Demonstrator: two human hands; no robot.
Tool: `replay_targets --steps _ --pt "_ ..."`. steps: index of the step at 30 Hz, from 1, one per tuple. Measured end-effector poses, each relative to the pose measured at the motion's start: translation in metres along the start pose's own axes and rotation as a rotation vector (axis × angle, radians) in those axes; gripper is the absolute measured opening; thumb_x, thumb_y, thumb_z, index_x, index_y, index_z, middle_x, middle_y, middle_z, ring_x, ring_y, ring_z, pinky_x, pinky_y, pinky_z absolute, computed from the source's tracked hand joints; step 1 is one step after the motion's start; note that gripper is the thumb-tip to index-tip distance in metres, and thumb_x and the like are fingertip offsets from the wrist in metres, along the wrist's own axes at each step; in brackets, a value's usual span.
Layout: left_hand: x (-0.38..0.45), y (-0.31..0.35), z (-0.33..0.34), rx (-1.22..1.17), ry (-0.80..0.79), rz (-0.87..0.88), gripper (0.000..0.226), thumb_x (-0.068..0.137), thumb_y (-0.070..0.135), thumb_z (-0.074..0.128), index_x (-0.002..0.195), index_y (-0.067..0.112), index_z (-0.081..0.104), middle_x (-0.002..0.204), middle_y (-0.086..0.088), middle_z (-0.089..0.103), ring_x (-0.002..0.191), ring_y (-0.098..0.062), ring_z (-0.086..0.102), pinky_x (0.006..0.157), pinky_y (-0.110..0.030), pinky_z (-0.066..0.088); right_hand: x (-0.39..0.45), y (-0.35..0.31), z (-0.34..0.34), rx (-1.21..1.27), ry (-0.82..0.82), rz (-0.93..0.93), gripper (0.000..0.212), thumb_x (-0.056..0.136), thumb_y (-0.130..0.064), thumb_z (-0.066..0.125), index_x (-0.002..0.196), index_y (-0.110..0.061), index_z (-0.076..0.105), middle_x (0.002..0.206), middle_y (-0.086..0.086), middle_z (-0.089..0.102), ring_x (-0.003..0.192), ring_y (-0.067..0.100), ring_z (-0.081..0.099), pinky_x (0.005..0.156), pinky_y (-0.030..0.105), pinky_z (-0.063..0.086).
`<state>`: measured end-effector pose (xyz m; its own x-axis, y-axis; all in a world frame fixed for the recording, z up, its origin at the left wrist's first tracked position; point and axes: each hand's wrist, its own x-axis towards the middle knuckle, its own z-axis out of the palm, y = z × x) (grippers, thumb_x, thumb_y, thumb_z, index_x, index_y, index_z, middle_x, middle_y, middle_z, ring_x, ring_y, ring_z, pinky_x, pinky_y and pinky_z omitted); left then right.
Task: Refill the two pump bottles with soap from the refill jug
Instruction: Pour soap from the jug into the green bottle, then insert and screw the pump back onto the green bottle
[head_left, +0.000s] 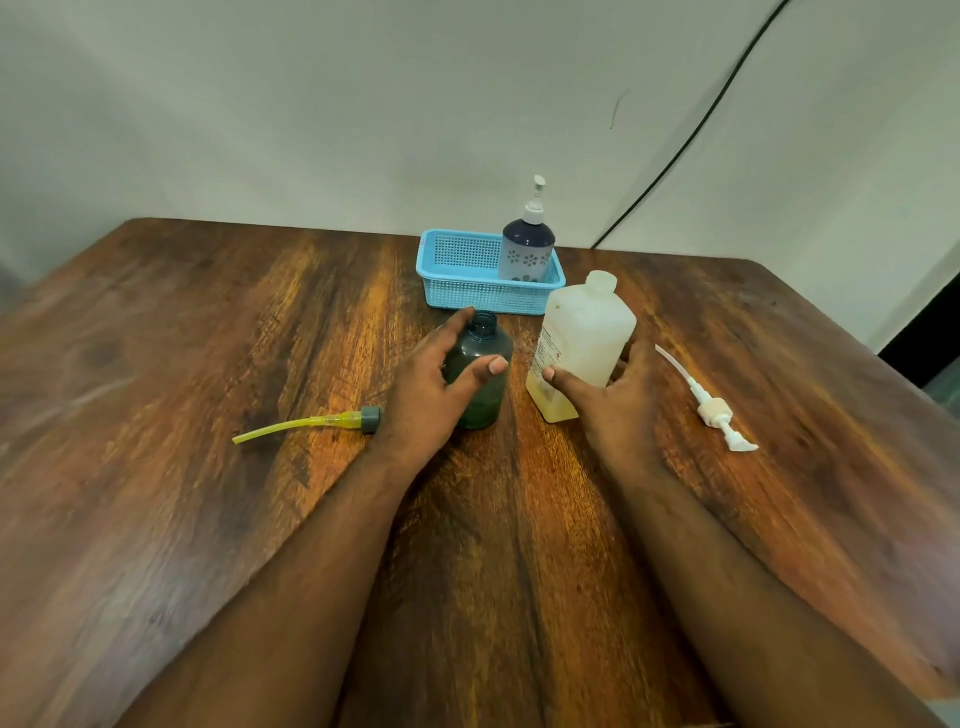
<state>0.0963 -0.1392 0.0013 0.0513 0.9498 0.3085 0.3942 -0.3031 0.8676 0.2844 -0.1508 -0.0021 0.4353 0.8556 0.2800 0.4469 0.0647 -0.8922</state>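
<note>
The dark green bottle (478, 374) stands upright near the middle of the tabletop (182, 338), its uncapped neck pointing up; the white jug (582, 348) stands just to its right, also upright, mouth open, with yellowish soap low inside; behind them a blue basket (457, 291) holds a purple flowered pump bottle (527, 249), pump on top. A grey cap with a yellow tube (311, 422) lies flat to my left, tube pointing left; a white pump (714, 408) lies to my right. My left hand (436, 384) curls around the green bottle; my right hand (608, 400) grips the jug's lower part.
</note>
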Motion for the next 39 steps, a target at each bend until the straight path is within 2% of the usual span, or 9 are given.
replay_targets --steps 7,13,17,19,21,23,25,30,39 --pt "-0.004 -0.002 0.001 0.006 0.017 0.032 0.083 0.088 0.052 0.062 0.156 0.029 0.022 0.155 -0.002 0.041 0.139 -0.02 0.042 0.107 -0.038 0.045 -0.019 0.008 0.003 0.031 0.037 0.145 0.099 0.068 -0.035 0.086 0.146 -0.029 0.025 0.152 0.0 0.038 0.136 0.022 0.043 0.105 0.048 0.047" --pt "-0.005 0.001 -0.001 -0.064 0.012 0.021 0.104 0.08 0.059 0.062 0.159 0.031 0.001 0.161 -0.001 0.03 0.145 -0.023 0.034 0.112 -0.042 0.039 -0.068 -0.003 -0.003 0.241 0.206 0.28 0.06 0.074 -0.026 0.083 0.119 -0.032 0.044 0.119 -0.004 0.053 0.11 0.015 0.053 0.096 0.04 0.051" --pt "-0.005 0.007 -0.006 -0.177 0.063 0.07 0.091 0.081 0.061 0.056 0.155 0.035 0.011 0.158 0.001 0.038 0.14 -0.014 0.042 0.106 -0.031 0.044 -0.095 -0.014 0.009 0.264 -0.077 0.151 0.033 0.079 -0.011 0.078 0.101 -0.025 0.058 0.099 -0.003 0.061 0.091 0.01 0.06 0.078 0.02 0.055" --pt "-0.003 0.013 -0.013 -0.35 0.16 0.065 0.09 0.081 0.057 0.056 0.157 0.023 0.021 0.152 -0.008 0.045 0.129 -0.001 0.051 0.099 -0.021 0.051 -0.1 -0.019 0.022 0.261 -0.29 0.074 0.032 0.08 -0.005 0.076 0.102 -0.023 0.062 0.1 0.0 0.063 0.09 0.009 0.062 0.079 0.018 0.054" --pt "0.001 0.017 -0.027 -0.547 0.303 0.021 0.082 0.082 0.047 0.059 0.153 0.013 0.033 0.138 -0.017 0.057 0.123 -0.012 0.049 0.092 -0.028 0.057 -0.1 -0.022 0.036 0.196 -0.461 -0.027 0.04 0.081 -0.004 0.076 0.114 -0.021 0.063 0.11 0.0 0.062 0.098 0.007 0.062 0.087 0.019 0.053" --pt "0.008 0.01 -0.047 -0.661 0.43 -0.034 0.064 0.089 0.041 0.062 0.145 0.013 0.047 0.104 0.0 0.071 0.079 0.004 0.057 0.079 -0.021 0.053 -0.097 -0.024 0.05 0.088 -0.58 -0.137 0.05 0.083 -0.009 0.074 0.129 -0.02 0.058 0.123 -0.004 0.055 0.106 0.006 0.059 0.093 0.017 0.049" --pt "0.01 -0.003 -0.065 -0.669 0.499 -0.082 0.043 0.097 0.028 0.06 0.138 0.014 0.055 0.086 0.013 0.062 0.074 0.004 0.058 0.071 -0.019 0.048 -0.093 -0.027 0.063 -0.051 -0.623 -0.241 0.06 0.085 -0.015 0.072 0.14 -0.023 0.049 0.138 -0.007 0.047 0.117 0.01 0.054 0.101 0.024 0.047" --pt "0.001 -0.031 -0.091 -0.512 0.514 -0.1 0.028 0.097 0.018 0.063 0.125 0.017 0.066 0.121 0.0 0.069 0.114 -0.013 0.065 0.1 -0.039 0.053 -0.086 -0.039 0.09 -0.366 -0.615 -0.419 0.065 0.093 -0.016 0.059 0.151 -0.026 0.031 0.16 0.001 0.024 0.144 0.019 0.03 0.116 0.029 0.024" --pt "-0.003 -0.041 -0.1 -0.453 0.492 -0.146 0.025 0.094 0.017 0.066 0.118 0.013 0.071 0.116 -0.004 0.073 0.114 -0.017 0.067 0.103 -0.047 0.051 -0.075 -0.049 0.109 -0.529 -0.559 -0.513 0.027 0.098 -0.018 0.047 0.118 -0.021 0.063 0.104 0.001 0.058 0.095 0.018 0.058 0.082 0.035 0.052"
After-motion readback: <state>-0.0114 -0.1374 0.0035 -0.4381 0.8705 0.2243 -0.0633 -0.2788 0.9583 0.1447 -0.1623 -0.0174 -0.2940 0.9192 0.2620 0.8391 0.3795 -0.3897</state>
